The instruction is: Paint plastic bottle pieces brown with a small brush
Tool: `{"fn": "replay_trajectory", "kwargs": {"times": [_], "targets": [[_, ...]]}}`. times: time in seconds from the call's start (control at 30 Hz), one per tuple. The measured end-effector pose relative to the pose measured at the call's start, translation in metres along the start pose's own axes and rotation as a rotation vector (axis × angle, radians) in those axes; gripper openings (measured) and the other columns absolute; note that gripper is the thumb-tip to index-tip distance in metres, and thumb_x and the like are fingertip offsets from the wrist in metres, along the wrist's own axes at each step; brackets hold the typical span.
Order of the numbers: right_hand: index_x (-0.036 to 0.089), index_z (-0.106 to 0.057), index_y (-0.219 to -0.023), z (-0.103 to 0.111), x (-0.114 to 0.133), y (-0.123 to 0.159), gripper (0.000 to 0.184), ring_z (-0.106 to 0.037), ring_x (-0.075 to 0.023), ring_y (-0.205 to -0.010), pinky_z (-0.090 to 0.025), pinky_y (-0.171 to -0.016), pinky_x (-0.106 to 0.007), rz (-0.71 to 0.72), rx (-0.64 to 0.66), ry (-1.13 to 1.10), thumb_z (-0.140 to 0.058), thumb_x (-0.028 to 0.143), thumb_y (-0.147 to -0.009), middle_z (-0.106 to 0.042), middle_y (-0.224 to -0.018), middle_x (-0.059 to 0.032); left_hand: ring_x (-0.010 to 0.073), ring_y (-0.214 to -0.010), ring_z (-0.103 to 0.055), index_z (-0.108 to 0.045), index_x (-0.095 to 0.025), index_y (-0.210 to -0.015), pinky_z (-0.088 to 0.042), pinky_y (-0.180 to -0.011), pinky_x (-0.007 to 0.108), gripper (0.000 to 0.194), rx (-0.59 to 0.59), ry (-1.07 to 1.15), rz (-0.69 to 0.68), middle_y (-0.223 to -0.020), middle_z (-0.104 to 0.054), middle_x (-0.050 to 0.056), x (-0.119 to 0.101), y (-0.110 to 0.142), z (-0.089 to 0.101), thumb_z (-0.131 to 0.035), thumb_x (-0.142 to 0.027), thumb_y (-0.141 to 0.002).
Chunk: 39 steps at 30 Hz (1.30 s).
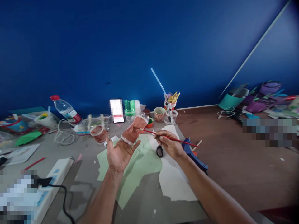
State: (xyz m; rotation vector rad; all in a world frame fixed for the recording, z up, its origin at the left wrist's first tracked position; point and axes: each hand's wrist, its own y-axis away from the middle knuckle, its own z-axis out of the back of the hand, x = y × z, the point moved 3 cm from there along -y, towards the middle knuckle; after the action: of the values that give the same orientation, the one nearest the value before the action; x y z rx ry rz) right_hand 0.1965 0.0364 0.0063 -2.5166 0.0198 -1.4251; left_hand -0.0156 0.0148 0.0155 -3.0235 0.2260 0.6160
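Note:
My left hand [121, 154] is raised palm up, with its fingers pushed inside a cut clear plastic bottle piece [133, 130] coated in reddish-brown paint. My right hand [169, 144] pinches a thin red-handled paintbrush [173, 138], whose tip touches the upper part of the painted bottle piece. A second painted plastic cup piece [99, 133] stands on the table just left of my left hand. Under both hands lie pale green paper [136, 168] and white paper [174, 183].
On the grey table: black-handled scissors [159, 151], a blue glue gun [195, 157], a water bottle [66, 110], a green bottle [129, 107], paper cups with tools [170, 104], a power strip [54, 175] with a black cable. Craft clutter lies on the brown floor at right.

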Motion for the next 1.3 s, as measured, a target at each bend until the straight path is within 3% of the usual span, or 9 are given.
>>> {"fn": "replay_trajectory", "kwargs": {"times": [0.17, 0.37, 0.5, 0.67, 0.83, 1.03, 1.2, 1.3], "targets": [[0.021, -0.074, -0.079, 0.001, 0.004, 0.001, 0.012, -0.048, -0.0119, -0.055, -0.037, -0.052, -0.028, -0.023, 0.007, -0.029, -0.076, 0.028, -0.069, -0.071, -0.069, -0.0042, 0.0361, -0.116, -0.062, -0.046, -0.006, -0.141, -0.039, -0.105, 0.062, 0.087, -0.019, 0.017, -0.038, -0.123, -0.064, 0.027, -0.005, -0.002, 0.002, -0.029, -0.073, -0.088], [0.021, -0.075, -0.095, -0.009, -0.005, 0.006, 0.030, -0.050, -0.0118, -0.055, -0.039, -0.052, -0.028, -0.078, 0.131, -0.035, -0.073, 0.042, -0.074, -0.073, -0.084, -0.0072, 0.0365, -0.109, -0.066, -0.051, -0.003, -0.136, -0.042, -0.102, 0.063, 0.086, -0.123, -0.020, 0.006, -0.114, -0.069, 0.026, -0.001, 0.000, 0.005, -0.028, -0.072, -0.089], [0.021, -0.076, -0.090, -0.005, -0.004, 0.005, 0.023, -0.051, -0.0117, -0.055, -0.039, -0.050, -0.026, -0.087, 0.099, -0.025, -0.070, 0.038, -0.077, -0.073, -0.078, -0.0063, 0.0371, -0.111, -0.065, -0.048, -0.002, -0.138, -0.040, -0.103, 0.064, 0.089, -0.086, -0.007, -0.017, -0.116, -0.068, 0.026, -0.003, -0.001, 0.005, -0.029, -0.073, -0.088], [0.021, -0.077, -0.081, -0.005, 0.004, 0.005, 0.014, -0.051, -0.0116, -0.057, -0.042, -0.055, -0.027, -0.039, 0.085, -0.076, -0.075, 0.030, -0.070, -0.074, -0.077, -0.0057, 0.0366, -0.110, -0.065, -0.050, -0.001, -0.136, -0.043, -0.102, 0.061, 0.088, -0.081, 0.011, -0.055, -0.116, -0.067, 0.027, -0.007, -0.002, 0.004, -0.030, -0.072, -0.088], [0.021, -0.076, -0.084, -0.010, -0.001, 0.007, 0.015, -0.053, -0.0122, -0.059, -0.042, -0.053, -0.027, -0.087, 0.128, -0.010, -0.073, 0.030, -0.073, -0.073, -0.081, -0.0058, 0.0361, -0.110, -0.066, -0.054, -0.006, -0.134, -0.043, -0.102, 0.062, 0.082, -0.057, 0.031, 0.007, -0.118, -0.068, 0.024, -0.004, -0.001, 0.004, -0.031, -0.070, -0.089], [0.020, -0.074, -0.082, -0.002, 0.000, 0.004, 0.012, -0.053, -0.0123, -0.057, -0.043, -0.054, -0.027, -0.076, 0.072, -0.033, -0.071, 0.029, -0.074, -0.074, -0.075, -0.0057, 0.0375, -0.115, -0.062, -0.049, -0.003, -0.137, -0.041, -0.102, 0.063, 0.086, -0.034, 0.021, -0.040, -0.120, -0.065, 0.027, -0.006, -0.002, 0.005, -0.031, -0.071, -0.088], [0.020, -0.075, -0.081, -0.007, -0.003, 0.005, 0.013, -0.053, -0.0118, -0.056, -0.042, -0.052, -0.026, -0.128, 0.153, -0.021, -0.072, 0.029, -0.073, -0.073, -0.071, -0.0045, 0.0361, -0.112, -0.064, -0.048, -0.003, -0.138, -0.040, -0.105, 0.062, 0.086, -0.042, 0.024, -0.024, -0.119, -0.066, 0.027, -0.006, -0.002, 0.004, -0.028, -0.071, -0.089], [0.020, -0.075, -0.081, -0.003, -0.003, 0.003, 0.013, -0.052, -0.0115, -0.055, -0.042, -0.052, -0.026, -0.090, 0.085, -0.015, -0.073, 0.029, -0.072, -0.073, -0.072, -0.0038, 0.0360, -0.112, -0.064, -0.047, -0.002, -0.139, -0.040, -0.105, 0.062, 0.088, -0.043, 0.022, -0.027, -0.118, -0.067, 0.027, -0.006, -0.001, 0.003, -0.027, -0.072, -0.089]]}}
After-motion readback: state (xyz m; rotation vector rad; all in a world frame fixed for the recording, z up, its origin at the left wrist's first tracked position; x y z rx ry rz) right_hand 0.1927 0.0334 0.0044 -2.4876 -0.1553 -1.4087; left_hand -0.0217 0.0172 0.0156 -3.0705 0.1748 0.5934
